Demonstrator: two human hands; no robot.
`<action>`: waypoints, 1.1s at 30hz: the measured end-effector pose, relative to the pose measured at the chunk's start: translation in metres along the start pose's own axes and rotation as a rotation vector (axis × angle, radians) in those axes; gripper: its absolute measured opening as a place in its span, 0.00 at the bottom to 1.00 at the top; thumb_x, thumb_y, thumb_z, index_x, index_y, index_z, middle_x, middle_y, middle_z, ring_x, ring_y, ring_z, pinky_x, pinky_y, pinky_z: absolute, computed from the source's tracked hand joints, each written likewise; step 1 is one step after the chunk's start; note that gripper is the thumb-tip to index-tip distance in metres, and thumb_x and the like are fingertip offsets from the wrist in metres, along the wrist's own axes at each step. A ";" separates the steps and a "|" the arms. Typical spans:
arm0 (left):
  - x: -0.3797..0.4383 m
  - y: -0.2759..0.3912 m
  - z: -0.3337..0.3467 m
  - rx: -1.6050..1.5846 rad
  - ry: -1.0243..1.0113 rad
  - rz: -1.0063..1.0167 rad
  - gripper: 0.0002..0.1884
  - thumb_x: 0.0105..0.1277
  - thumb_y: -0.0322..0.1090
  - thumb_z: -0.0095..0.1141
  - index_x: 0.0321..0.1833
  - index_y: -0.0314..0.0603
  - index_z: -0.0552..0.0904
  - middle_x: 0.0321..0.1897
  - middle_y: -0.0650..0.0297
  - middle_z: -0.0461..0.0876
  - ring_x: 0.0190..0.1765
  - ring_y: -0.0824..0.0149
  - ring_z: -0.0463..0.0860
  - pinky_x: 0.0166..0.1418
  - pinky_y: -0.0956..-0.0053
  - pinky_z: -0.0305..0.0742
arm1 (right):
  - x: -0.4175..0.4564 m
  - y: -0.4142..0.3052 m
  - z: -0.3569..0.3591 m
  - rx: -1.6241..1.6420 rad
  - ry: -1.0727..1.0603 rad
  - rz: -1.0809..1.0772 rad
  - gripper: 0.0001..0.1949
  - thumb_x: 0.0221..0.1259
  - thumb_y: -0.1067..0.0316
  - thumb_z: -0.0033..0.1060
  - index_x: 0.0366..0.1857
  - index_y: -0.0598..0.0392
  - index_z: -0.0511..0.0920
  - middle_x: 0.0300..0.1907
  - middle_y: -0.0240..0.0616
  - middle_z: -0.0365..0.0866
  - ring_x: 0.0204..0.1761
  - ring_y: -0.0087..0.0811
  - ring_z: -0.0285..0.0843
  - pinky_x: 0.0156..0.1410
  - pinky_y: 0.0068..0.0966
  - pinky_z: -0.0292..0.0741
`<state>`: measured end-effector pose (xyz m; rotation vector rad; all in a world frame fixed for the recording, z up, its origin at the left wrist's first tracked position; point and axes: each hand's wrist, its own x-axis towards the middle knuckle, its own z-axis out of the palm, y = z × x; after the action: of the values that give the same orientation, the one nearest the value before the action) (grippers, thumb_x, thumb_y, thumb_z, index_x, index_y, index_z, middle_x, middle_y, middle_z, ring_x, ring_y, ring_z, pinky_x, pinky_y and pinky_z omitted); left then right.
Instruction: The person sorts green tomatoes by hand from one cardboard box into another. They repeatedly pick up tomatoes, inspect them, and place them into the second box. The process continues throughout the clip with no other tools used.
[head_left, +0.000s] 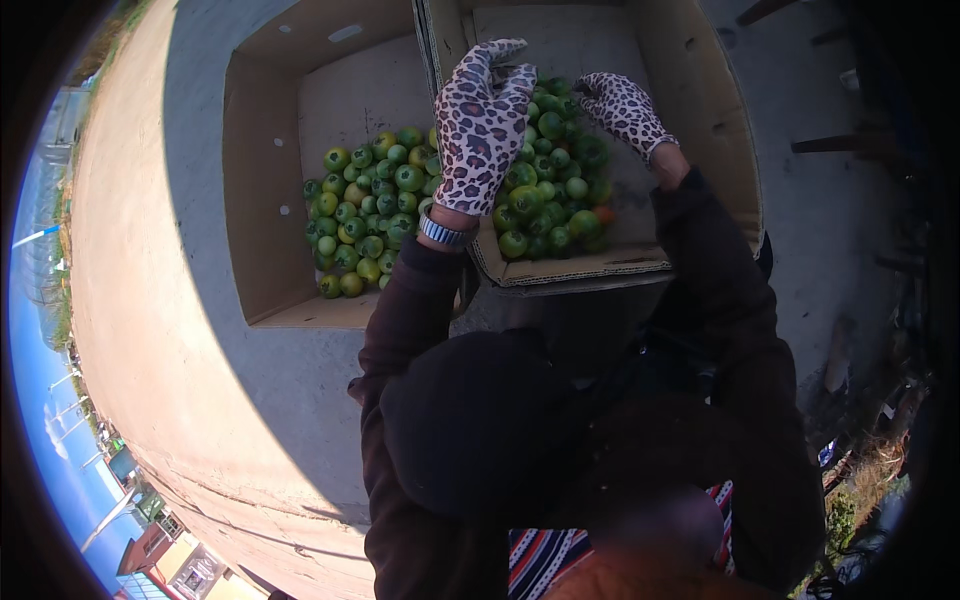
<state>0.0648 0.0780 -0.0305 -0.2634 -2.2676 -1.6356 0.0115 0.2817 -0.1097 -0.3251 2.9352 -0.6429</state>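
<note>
My left hand (480, 135), in a leopard-print glove, hangs over the left part of the right-hand cardboard box (697, 112). Its fingertips bend out of sight, so I cannot tell whether they hold anything. Beneath and beside it lies a pile of mostly green tomatoes (526, 200), with one reddish fruit (603, 215) at the lower right. My right hand (621, 112), gloved alike, reaches in from the right with curled fingers at the upper edge of this pile; what is under the fingertips is hidden. Green and yellowish tomatoes (409, 178) also fill part of the left-hand cardboard box (262, 150).
Both boxes stand side by side, their walls meeting under my left forearm. Shaded concrete ground (285, 390) borders a sunlit strip (150, 300) on the left. Dark pointed objects (832, 142) lie at the right. A rounded dark shape (480, 420) covers the view below the boxes.
</note>
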 end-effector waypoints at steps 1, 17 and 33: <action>-0.001 -0.004 0.011 -0.043 -0.019 0.070 0.12 0.61 0.30 0.60 0.47 0.36 0.82 0.38 0.55 0.85 0.41 0.62 0.85 0.48 0.70 0.79 | 0.000 0.003 0.005 -0.013 -0.023 -0.028 0.17 0.61 0.59 0.55 0.52 0.50 0.78 0.48 0.44 0.81 0.53 0.44 0.77 0.60 0.38 0.72; -0.018 0.012 0.022 0.277 0.036 -0.063 0.17 0.60 0.34 0.61 0.51 0.34 0.79 0.43 0.50 0.83 0.47 0.58 0.84 0.51 0.69 0.79 | -0.012 -0.041 -0.022 0.087 0.128 -0.070 0.19 0.54 0.58 0.63 0.49 0.53 0.79 0.44 0.44 0.83 0.46 0.42 0.81 0.53 0.36 0.77; 0.012 0.015 -0.026 -0.610 0.181 -0.254 0.17 0.63 0.29 0.61 0.53 0.30 0.76 0.44 0.55 0.82 0.44 0.65 0.84 0.45 0.75 0.83 | -0.052 -0.093 -0.063 0.297 0.557 -0.451 0.19 0.55 0.68 0.65 0.54 0.51 0.78 0.51 0.38 0.79 0.53 0.35 0.78 0.60 0.30 0.74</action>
<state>0.0631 0.0582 -0.0055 0.0385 -1.6724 -2.3506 0.0689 0.2366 -0.0099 -0.9199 3.2071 -1.4162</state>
